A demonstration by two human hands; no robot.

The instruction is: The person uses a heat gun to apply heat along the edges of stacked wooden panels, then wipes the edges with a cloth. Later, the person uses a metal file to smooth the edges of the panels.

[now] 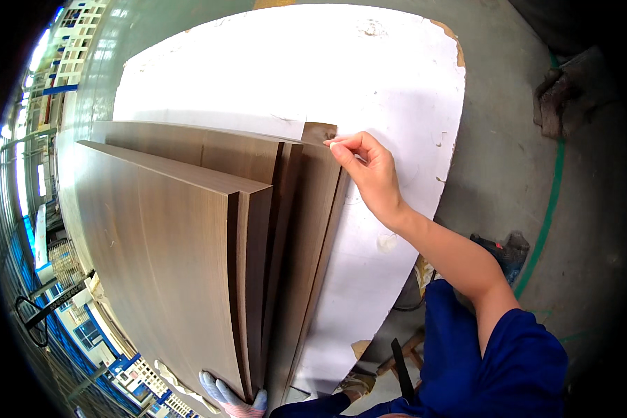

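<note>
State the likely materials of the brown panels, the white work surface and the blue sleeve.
Brown panels: probably wood-based board with a satin, wood-look facing; fine grain and soft sheen show.
White work surface: perhaps coated board, smooth; chipped edges bare a brownish core.
Blue sleeve: matte fabric, likely woven; it hangs softly.

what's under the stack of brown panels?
Looks like the white board: it shows past the brown panels at the far side and on the right, chipped at its rim. Directly beneath them it's covered; can't tell if anything else is there.
</note>
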